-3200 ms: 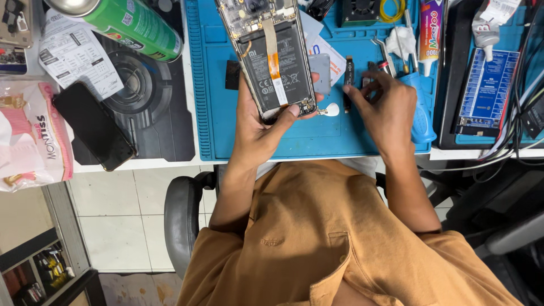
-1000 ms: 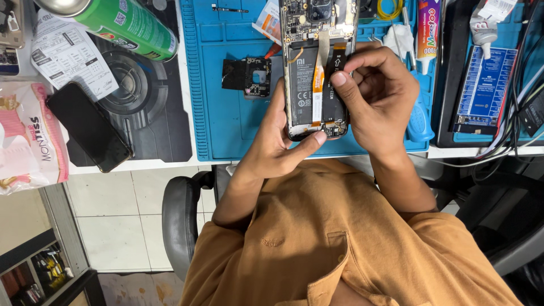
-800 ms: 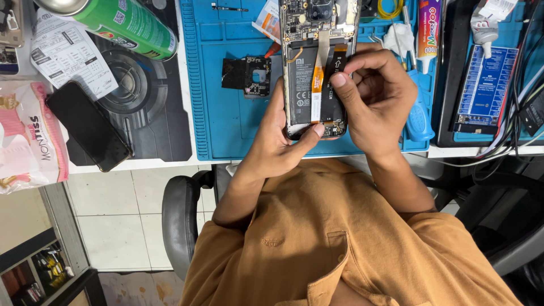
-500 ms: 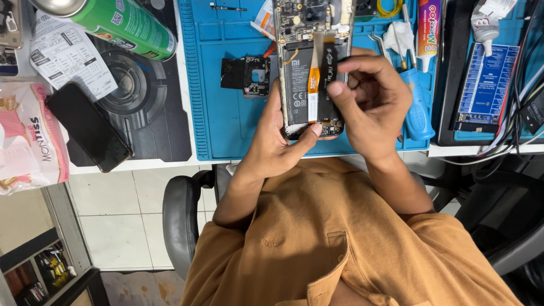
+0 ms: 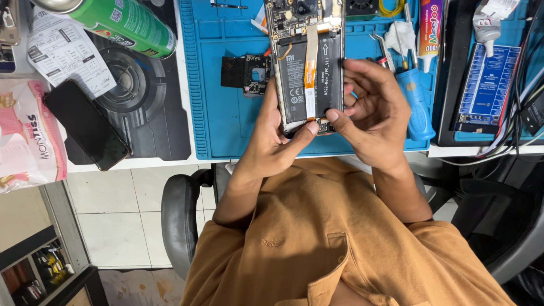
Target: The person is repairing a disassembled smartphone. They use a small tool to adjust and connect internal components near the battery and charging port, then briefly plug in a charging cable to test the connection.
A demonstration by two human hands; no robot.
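So an opened phone (image 5: 306, 68), back cover off, is held up over the blue mat (image 5: 226, 130). It's gripped from below by the left hand (image 5: 272, 141) and pinched at its bottom edge by the right hand (image 5: 371, 119). Left of the phone, a small black part (image 5: 245, 73) is left lying on the mat.

Matt blue rubbery mat (image 5: 226, 130); glossy green metal can (image 5: 127, 22)

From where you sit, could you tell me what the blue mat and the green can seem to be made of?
The blue mat looks like soft silicone or rubber: matte, with moulded ridges and shallow compartments. The green can seems to be metal: its bare silvery end shines, and the green body has a glossy printed coat. The opened phone in the left hand lies above the mat.
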